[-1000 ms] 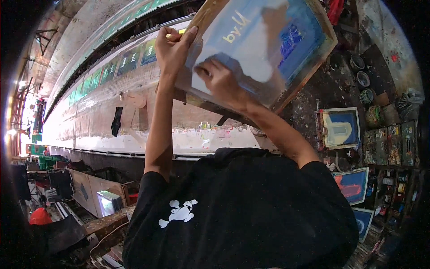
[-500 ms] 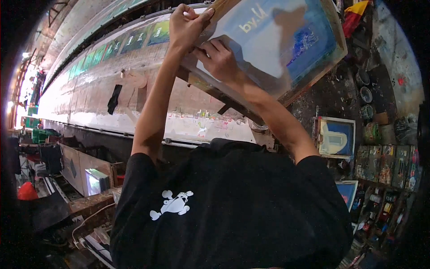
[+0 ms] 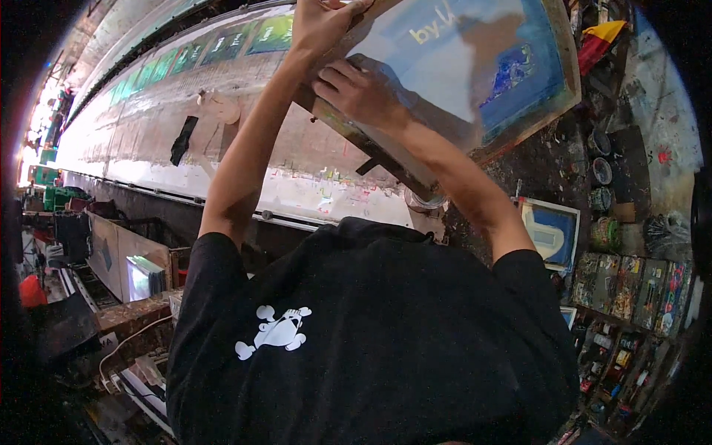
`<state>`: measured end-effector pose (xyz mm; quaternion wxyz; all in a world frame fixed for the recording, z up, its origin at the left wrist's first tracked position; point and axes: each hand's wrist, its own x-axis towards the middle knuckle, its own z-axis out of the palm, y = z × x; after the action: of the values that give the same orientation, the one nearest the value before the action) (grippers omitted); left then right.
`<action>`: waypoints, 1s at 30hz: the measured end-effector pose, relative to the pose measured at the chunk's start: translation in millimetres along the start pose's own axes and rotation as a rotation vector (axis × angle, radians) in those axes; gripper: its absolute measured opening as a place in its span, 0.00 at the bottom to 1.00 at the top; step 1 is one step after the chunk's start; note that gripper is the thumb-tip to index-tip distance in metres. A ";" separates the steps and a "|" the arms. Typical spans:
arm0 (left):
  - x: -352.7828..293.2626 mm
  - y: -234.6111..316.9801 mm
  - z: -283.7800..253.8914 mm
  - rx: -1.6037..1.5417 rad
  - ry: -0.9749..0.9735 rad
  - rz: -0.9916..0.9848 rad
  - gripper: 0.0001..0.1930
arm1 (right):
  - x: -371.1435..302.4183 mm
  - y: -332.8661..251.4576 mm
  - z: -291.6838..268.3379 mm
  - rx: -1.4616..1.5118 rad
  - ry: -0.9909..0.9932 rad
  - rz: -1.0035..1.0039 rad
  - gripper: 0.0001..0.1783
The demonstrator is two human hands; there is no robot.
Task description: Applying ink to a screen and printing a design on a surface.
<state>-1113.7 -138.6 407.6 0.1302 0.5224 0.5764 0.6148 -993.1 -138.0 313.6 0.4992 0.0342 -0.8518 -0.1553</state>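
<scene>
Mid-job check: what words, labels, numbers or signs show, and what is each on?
Screen: short pale-yellow lettering, legible; wording not copied out here.
Green prints on the table: pale lettering, too small and blurred to read.
White tag, lower left: dark marks, too small to read surely.
Black shirt: white cartoon figure, no lettering seen.

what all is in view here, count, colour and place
screen-printing frame: 1, blue-white mesh, upper centre
printing table: 1, whitish, left to centre
rectangular prints: several, green and dark, table's far side
crumpled strip: 1, black, on table
other framed screens: 2, blue and pale, right
cloth: 1, red and yellow, upper right
tubs: several, mixed, right
small clutter: uncounted, mixed, lower right
T-shirt: 1, black, lower centre
left hand: 1, bare, frame's left edge
right hand: 1, bare, over mesh
</scene>
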 end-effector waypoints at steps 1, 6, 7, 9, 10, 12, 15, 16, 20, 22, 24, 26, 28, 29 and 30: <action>0.5 -2.1 -0.2 0.001 0.005 -0.003 0.20 | -3.0 3.1 -1.3 -0.018 -0.063 -0.059 0.13; -3.2 3.4 2.4 -0.035 -0.025 0.068 0.20 | -4.5 14.9 -1.2 -0.051 -0.036 -0.126 0.13; -4.9 9.5 5.4 -0.036 -0.026 0.068 0.20 | -0.3 15.4 3.2 -0.066 0.009 -0.137 0.13; -7.8 21.3 12.7 -0.161 -0.025 -0.020 0.20 | -0.9 14.6 2.9 -0.083 0.051 -0.146 0.12; -7.1 17.2 9.6 -0.160 -0.018 -0.019 0.20 | -2.1 14.2 2.0 -0.074 0.017 -0.166 0.12; -4.6 8.3 3.2 -0.016 -0.055 0.092 0.20 | -6.6 16.8 -1.5 -0.062 -0.016 -0.192 0.11; -3.1 8.4 5.2 -0.090 -0.041 0.043 0.21 | -17.5 22.3 -4.9 -0.020 -0.137 -0.243 0.11; -1.5 8.0 5.5 -0.092 -0.040 0.041 0.21 | -15.1 23.3 -7.4 -0.049 -0.114 -0.253 0.09; -1.4 12.0 9.4 -0.109 -0.037 0.032 0.22 | 2.7 26.2 -7.1 -0.142 -0.038 -0.253 0.08; -3.5 12.7 10.7 -0.190 -0.052 0.026 0.22 | 2.7 26.0 -3.6 -0.098 -0.063 -0.267 0.08; -2.9 9.8 10.0 -0.120 -0.018 0.069 0.23 | -0.2 26.2 -2.8 -0.051 -0.084 -0.286 0.07; 0.9 -1.1 5.0 -0.045 0.030 0.108 0.23 | -6.8 28.5 -6.4 -0.063 -0.208 -0.363 0.08; 5.0 -6.8 2.6 -0.029 0.031 0.206 0.24 | -12.1 31.3 -10.1 -0.040 -0.263 -0.371 0.09; 4.0 -7.3 1.9 -0.031 0.030 0.202 0.24 | -13.9 31.8 -11.2 -0.023 -0.319 -0.372 0.11; 3.8 -7.5 0.8 0.066 0.063 0.212 0.25 | -13.8 31.6 -9.5 -0.021 -0.323 -0.370 0.11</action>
<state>-1118.0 -133.0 403.0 0.0288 0.5650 0.5416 0.6217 -974.9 -107.3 315.7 0.3200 0.1592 -0.8981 -0.2563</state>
